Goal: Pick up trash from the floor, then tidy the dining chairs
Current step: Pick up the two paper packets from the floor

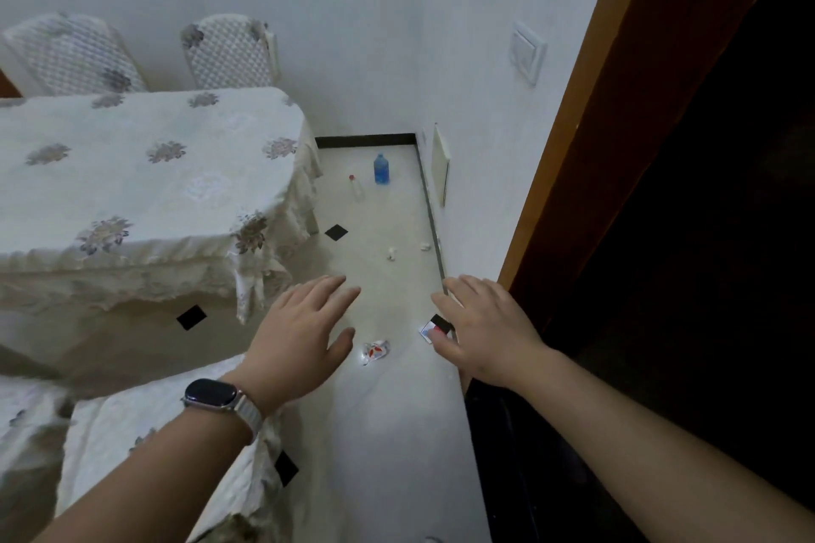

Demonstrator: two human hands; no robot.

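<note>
Both arms reach forward, palms down. Left wrist carries a dark-faced watch (211,394) on a pale band. Left hand (304,335): fingers straight, slightly spread, holding nothing, in the air above the floor (388,432). Right hand (485,331): the same posture, fingers extended and fanned, nothing held. Between the two hands, just beside the left thumb, a crumpled wrapper (375,352), white with orange-red print, lies on the floor. At the right thumb, a small red, white and blue packet (428,331) lies flat, partly covered by the thumb in this view; cannot tell whether there is contact. Left of the left hand stands the table (145,172) under a cream floral cloth that hangs to near the floor. Beyond the fingertips of both hands, two small white scraps (391,253) and (424,246) lie well apart from the hands, the second against the skirting. Further out, a clear bottle (356,189) with a red cap lies on its side, and just past it a blue bottle (381,169) stands upright near the corner. Farthest, beyond the table and left of the left hand, two dining chairs (70,53) and (229,51) with quilted covers stand against the wall. Right of the right hand: brown door frame (595,110) and a wall switch (527,53).
</note>
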